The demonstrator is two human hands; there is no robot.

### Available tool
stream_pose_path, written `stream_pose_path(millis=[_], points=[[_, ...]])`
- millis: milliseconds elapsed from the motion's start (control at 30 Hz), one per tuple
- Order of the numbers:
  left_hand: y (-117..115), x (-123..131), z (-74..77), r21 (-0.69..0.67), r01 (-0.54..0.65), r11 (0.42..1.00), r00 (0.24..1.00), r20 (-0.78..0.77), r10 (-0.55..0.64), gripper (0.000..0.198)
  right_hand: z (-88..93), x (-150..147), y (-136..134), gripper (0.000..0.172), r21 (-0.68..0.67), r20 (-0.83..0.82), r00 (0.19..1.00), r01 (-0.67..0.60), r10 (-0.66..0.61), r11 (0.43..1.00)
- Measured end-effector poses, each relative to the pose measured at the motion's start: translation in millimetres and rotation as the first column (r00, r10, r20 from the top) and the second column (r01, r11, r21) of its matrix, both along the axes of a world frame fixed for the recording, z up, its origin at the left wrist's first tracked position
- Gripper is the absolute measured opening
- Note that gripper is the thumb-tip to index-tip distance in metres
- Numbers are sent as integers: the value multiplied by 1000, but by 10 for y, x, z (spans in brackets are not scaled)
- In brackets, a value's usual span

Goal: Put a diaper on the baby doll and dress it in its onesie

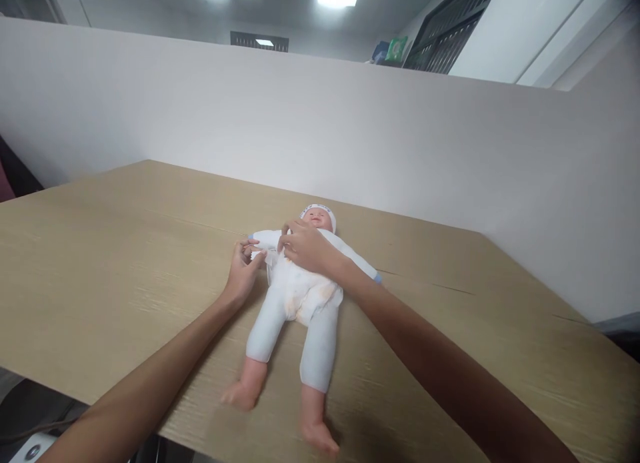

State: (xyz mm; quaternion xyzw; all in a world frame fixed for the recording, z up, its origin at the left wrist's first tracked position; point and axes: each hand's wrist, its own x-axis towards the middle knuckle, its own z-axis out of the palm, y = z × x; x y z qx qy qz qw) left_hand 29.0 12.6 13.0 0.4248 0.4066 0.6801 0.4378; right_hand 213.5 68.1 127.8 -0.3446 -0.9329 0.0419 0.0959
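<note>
A: Head view, clock centred on the diaper (310, 295), with twelve toward the white partition (320, 136). Where does the doll (320, 343) lie?

B: Supine on the table (150, 243), the diaper around its hips; head at twelve, feet near seven and six.

A: And the left hand (244, 269)?

B: At ten o'clock, its forearm entering from eight. The fingers are half-curled, thumb and fingertips close together with the white flap (271, 259) between them, beside the doll's sleeve (266, 239).

A: The right hand (307, 246)?

B: At twelve, its forearm crossing from four. The fingers are bent downward over the doll's chest and the diaper's upper edge. Whether they pinch anything cannot be told; the back of the hand hides the contact.

A: What would good handling of the flap require?

B: In judgement, the right hand should press the front panel flat and steady, while the left draws the flap smoothly inward toward twelve, without twisting it. Even tension matters: too slack leaves a gap, too hard a pull may skew the panel or tear the flap. The sleeve is best kept out from under it.
</note>
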Motion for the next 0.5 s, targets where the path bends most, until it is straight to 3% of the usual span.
stream_pose_path(millis=[133,333,400,500], points=[[-26,8,22,23,32,999,999,5,-32,46,42,114,-196,24,141,-144,987,-47,67,989],[-84,73,90,61,91,994,996,-9,-91,46,-79,181,-288,16,-68,-166,979,-134,121,989],[-102,79,98,58,107,993,994,-26,-106,44,-118,226,-302,25,-92,-248,964,-125,99,988],[-116,78,101,38,135,990,990,-43,-134,44,-172,383,-382,48,4,-347,936,-56,54,998]])
